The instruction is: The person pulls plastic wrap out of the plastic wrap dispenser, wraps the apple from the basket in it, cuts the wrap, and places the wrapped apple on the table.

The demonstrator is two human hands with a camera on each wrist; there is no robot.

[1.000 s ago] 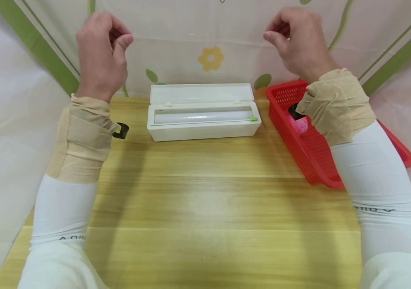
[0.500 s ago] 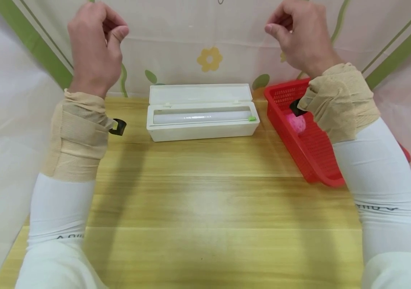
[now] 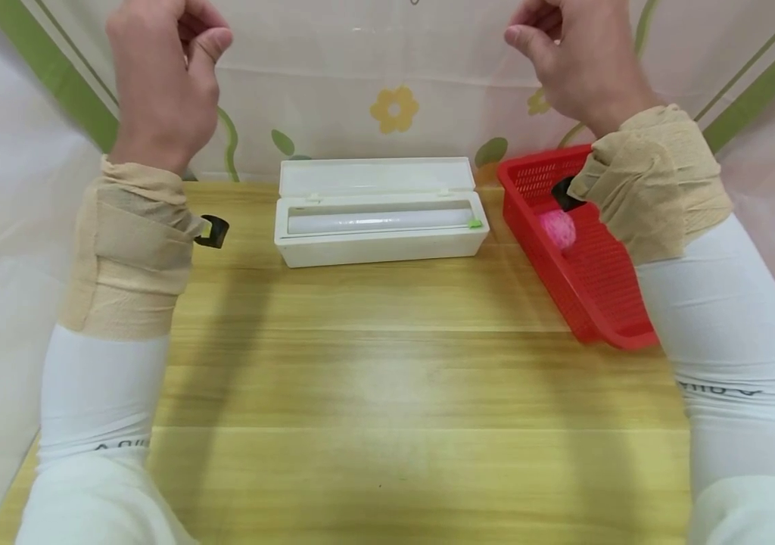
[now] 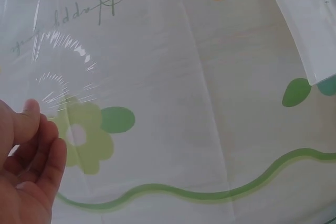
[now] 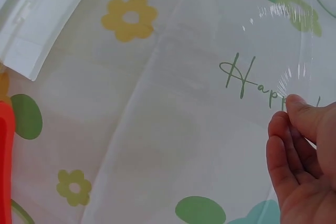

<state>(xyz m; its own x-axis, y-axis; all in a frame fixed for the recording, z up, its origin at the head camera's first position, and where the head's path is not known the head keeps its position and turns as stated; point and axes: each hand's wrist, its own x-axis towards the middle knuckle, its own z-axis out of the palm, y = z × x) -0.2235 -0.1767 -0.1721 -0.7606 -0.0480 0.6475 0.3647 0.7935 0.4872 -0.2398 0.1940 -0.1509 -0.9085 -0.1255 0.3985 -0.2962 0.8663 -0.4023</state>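
Head view: both hands, left (image 3: pixel 163 83) and right (image 3: pixel 574 64), pinching clear film (image 4: pixel 157 77), have risen higher, wider.

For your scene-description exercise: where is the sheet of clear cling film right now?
The cling film is stretched in the air between the left hand and right hand, above the open white dispenser box, in front of the flowered backdrop.

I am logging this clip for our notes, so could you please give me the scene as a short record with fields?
Left hand: left hand raised, pinches a corner of the cling film sheet
Right hand: right hand raised, pinches the other corner
Film: clear, stretched between both hands, wrinkled at the pinches
Dispenser: white dispenser box, lid open, roll inside
Basket: red basket right of the box, holding a pink ball
Surface: wooden table
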